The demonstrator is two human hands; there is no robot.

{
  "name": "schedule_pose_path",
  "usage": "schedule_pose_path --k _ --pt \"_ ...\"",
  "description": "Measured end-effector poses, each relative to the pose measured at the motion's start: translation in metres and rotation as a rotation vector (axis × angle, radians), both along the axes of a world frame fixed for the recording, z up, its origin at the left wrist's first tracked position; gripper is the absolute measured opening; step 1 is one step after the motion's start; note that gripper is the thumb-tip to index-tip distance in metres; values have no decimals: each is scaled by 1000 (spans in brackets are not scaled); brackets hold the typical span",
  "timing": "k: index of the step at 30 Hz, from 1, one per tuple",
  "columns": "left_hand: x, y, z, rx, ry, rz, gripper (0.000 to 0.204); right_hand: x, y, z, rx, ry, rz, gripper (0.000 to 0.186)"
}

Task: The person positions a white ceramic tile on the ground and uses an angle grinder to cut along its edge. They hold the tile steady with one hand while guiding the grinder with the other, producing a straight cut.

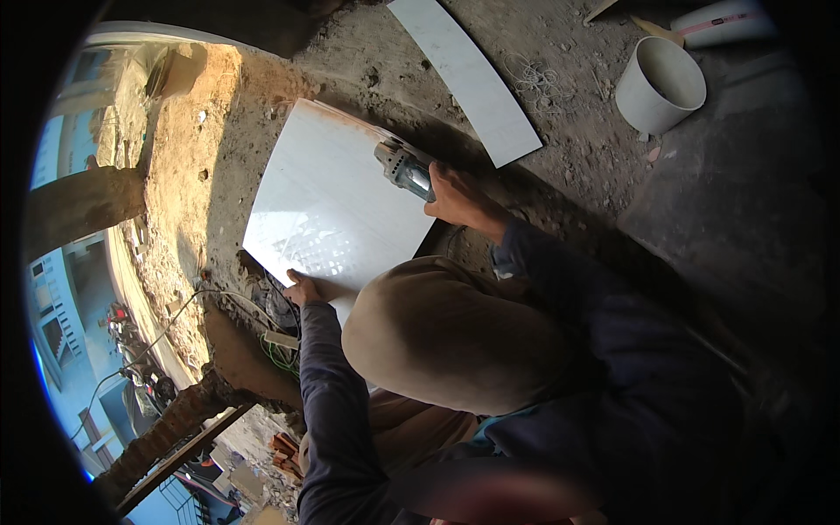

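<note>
A large pale tile slab (341, 197) with a glossy face lies tilted in front of me. My right hand (459, 201) is closed around an angle grinder (407, 171), whose head is at the slab's far right edge; its disc cannot be made out. At the slab's near left edge, my left hand (304, 289) grips the border, its fingers partly hidden. My knee in brown cloth (446, 337) covers the slab's near corner.
A narrow pale tile strip (472, 83) lies on the dusty ground beyond. Farther right stands a white bucket (661, 86) near tangled thin string (535, 79). Cables (223, 291) run on the left, near a rough beam (175, 429). Broken bricks (286, 455) lie low left.
</note>
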State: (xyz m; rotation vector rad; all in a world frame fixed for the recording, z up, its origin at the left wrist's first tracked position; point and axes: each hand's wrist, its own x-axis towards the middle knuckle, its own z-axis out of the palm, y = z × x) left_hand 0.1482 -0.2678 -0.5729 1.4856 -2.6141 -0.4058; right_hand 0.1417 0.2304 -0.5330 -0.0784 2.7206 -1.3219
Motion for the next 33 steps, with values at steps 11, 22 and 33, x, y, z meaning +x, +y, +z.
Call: schedule_pose_path --k 11,22,33 --pt "2 13 9 27 37 16 99 8 4 4 19 -32 -4 72" --pt "2 9 7 60 24 7 99 17 12 11 15 -81 4 72" --pt "3 11 7 24 16 -14 100 25 16 8 32 -107 -6 63"
